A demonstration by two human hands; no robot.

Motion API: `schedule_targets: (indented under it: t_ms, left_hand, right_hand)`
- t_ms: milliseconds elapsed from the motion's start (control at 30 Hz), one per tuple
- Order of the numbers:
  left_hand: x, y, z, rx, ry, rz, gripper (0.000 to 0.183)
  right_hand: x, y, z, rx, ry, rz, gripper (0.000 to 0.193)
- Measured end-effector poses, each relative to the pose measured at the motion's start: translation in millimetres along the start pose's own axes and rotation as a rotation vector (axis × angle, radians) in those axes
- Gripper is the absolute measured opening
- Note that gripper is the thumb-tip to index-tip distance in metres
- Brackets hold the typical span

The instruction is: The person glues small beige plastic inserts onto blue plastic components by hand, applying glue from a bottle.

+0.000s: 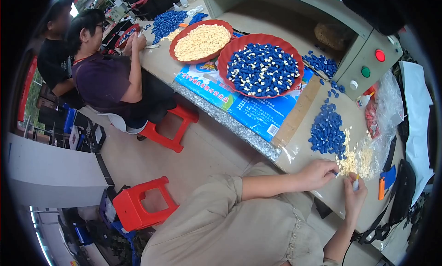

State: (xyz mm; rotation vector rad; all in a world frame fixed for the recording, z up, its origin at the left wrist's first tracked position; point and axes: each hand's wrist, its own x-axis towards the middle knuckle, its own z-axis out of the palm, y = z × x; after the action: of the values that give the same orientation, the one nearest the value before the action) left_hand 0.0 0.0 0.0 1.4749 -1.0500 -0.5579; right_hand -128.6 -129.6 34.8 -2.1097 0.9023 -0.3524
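At the table's near edge, my left hand (317,175) pinches a small blue piece (335,173) between its fingertips. Close on its right, my right hand (354,197) is closed around a small white bottle (355,185) with a yellowish tip, pointing away from me. Just beyond both hands lies a spread of tiny cream-coloured pieces (360,161). A heap of small blue plastic pieces (328,130) sits beyond my left hand, touching the cream ones. Farther back, a red scalloped tray (223,65) is filled with blue pieces, many showing cream parts.
Another red tray (173,55) holds cream pieces. Both trays stand on blue printed cardboard (248,114). A grey machine housing (368,58) with coloured buttons rises at the right, near a clear plastic bag (389,105) and an orange-handled tool (381,188). Red stools (133,206) and two people are left.
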Motion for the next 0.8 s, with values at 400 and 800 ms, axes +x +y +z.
schedule_targets:
  t_ms: [400, 800]
  left_hand:
    - [-2, 0, -6, -0.092, 0.039, 0.036, 0.013]
    - [-2, 5, 4, -0.132, -0.008, 0.014, 0.013]
  right_hand:
    - [-13, -11, 9, 0.344, 0.092, 0.148, 0.011]
    - [-28, -2, 5, 0.752, 0.115, 0.303, 0.013]
